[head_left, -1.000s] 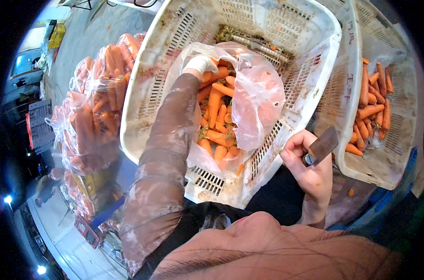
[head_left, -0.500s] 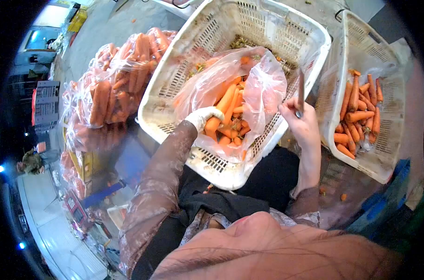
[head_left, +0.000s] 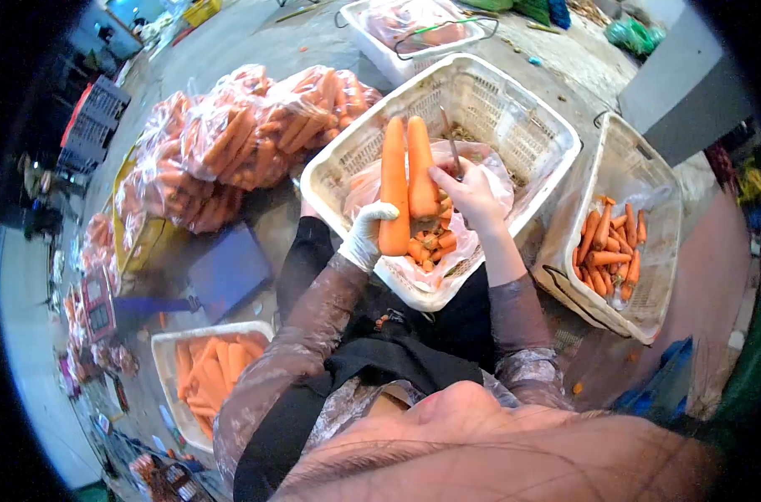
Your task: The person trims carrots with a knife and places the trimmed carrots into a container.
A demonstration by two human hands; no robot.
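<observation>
My left hand [head_left: 366, 236], in a white glove, is closed on a long carrot [head_left: 393, 180]. A second carrot [head_left: 421, 171] stands upright beside it, touched by the thumb of my right hand [head_left: 474, 199]. Closed in the bare right hand is a knife [head_left: 450, 140], its thin blade pointing up and away. Both hands are over a white plastic crate [head_left: 502, 84] in front of me. In the crate, an open clear plastic bag [head_left: 489, 163] holds carrot pieces [head_left: 430, 246], partly hidden by the hands and the two carrots.
Bagged carrots [head_left: 230, 138] are heaped at the left. A white crate of carrots [head_left: 209, 376] stands at the lower left, near a blue panel [head_left: 228, 269]. On the right, another crate [head_left: 648, 301] holds more carrots. A crate with a bag [head_left: 414, 21] stands behind.
My left hand has lifted carrots out of the bag, and two now stand upright over the crate. My right hand with the knife has moved left to meet them. The view has shifted.
</observation>
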